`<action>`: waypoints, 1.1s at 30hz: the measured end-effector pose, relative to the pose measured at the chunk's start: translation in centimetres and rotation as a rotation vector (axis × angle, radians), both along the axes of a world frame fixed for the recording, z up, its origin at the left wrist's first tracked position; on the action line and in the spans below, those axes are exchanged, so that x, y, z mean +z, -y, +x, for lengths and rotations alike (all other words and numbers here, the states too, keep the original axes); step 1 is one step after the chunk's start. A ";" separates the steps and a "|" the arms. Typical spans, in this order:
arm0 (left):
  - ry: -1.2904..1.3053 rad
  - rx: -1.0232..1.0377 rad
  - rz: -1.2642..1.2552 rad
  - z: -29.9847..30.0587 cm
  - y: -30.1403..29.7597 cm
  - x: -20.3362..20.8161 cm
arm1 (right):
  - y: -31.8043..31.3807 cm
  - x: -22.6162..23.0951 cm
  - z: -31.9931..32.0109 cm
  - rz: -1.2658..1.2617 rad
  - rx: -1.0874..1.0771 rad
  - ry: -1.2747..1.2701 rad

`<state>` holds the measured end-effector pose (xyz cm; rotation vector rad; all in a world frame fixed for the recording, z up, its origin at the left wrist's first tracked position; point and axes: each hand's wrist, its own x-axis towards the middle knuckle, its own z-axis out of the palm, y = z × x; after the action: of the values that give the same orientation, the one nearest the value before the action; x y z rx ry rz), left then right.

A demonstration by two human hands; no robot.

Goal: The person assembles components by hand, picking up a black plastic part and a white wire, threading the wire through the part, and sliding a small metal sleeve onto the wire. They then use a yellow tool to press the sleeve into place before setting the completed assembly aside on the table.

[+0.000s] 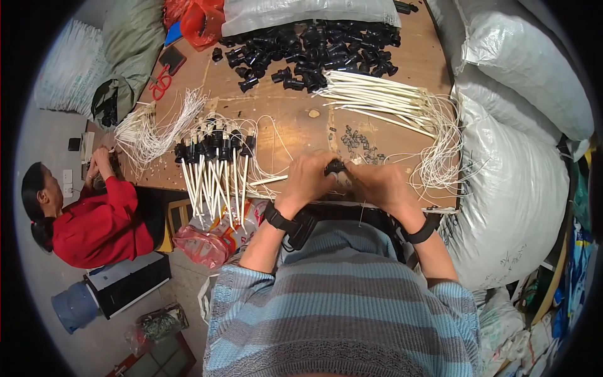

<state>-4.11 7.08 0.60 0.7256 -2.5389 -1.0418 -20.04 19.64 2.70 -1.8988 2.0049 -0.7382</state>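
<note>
Over the table's near edge, my left hand (309, 180) and my right hand (382, 185) come together on a black plastic socket (335, 166). My left fingers are curled round it, while the right fingers press at its other side; their tips are partly hidden. Just left of my left hand lies a white sleeved tube (270, 180); whether it joins the held socket I cannot tell. Small dark metal clips (358, 141) lie scattered beyond my hands. At left, several black sockets fitted with white tubes (220, 147) lie in a bunch, the tubes overhanging the edge.
Loose black sockets (308, 53) are heaped at the back. White wired tubes (383, 100) lie at right, more wires (163, 125) at left. Red scissors (161, 83) rest at far left. Large white sacks (509, 188) crowd the right side. A person in red (94, 220) sits at left.
</note>
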 end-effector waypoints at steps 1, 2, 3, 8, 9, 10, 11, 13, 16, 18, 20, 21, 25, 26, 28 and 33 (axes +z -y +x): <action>0.000 0.004 -0.006 0.1 -0.1 -0.1 | 0.3 -0.3 -0.1 0.031 0.036 -0.075; -0.018 -0.023 -0.085 0.1 -0.3 -0.2 | 0.5 -0.6 -0.2 0.024 0.042 -0.074; -0.035 -0.048 -0.166 0.0 -0.6 -0.2 | 0.8 -0.8 -0.4 -0.018 0.020 0.028; -0.095 -0.064 -0.249 -0.1 -1.5 0.6 | 2.8 0.3 -2.2 0.329 0.064 0.394; -0.104 -0.090 -0.280 0.2 -1.6 0.5 | 2.8 -0.7 -2.5 0.431 0.073 0.548; -0.101 -0.075 -0.285 0.4 -1.6 0.7 | 3.1 -0.9 -2.4 0.538 0.077 0.701; -0.120 -0.108 -0.276 0.5 -1.6 1.0 | 3.1 -0.6 -2.3 0.600 0.064 0.787; -0.195 -0.139 -0.277 0.9 -1.7 1.2 | 3.3 -0.9 -1.8 0.597 0.102 0.864; -0.190 -0.105 -0.316 1.6 -2.0 1.3 | 3.7 -1.2 -1.1 0.605 0.127 0.906; -0.187 -0.051 -0.326 2.1 -1.6 1.0 | 3.8 -1.0 -0.3 0.615 0.121 0.868; -0.182 0.006 -0.337 2.8 -0.7 0.8 | 3.8 0.1 1.6 0.259 0.044 0.518; -0.270 0.113 -0.373 3.4 0.2 0.7 | 4.1 1.1 2.0 0.200 0.057 0.405; -0.163 0.434 -0.642 7.0 4.1 2.4 | 5.1 1.0 0.2 -0.390 -0.087 0.361; -0.112 0.519 -0.710 7.5 4.4 3.0 | 5.2 0.8 0.0 -0.391 -0.094 0.360; -0.011 0.696 -0.764 9.2 5.6 2.4 | 5.3 0.2 -0.2 -0.377 -0.332 0.422; 0.110 0.885 -0.744 10.9 6.5 0.1 | 4.6 -3.0 -0.1 -0.217 -0.118 0.313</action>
<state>6.76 0.54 0.68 1.4367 -2.0204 0.2193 -20.16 15.02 -0.31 -1.6555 1.9125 -1.2453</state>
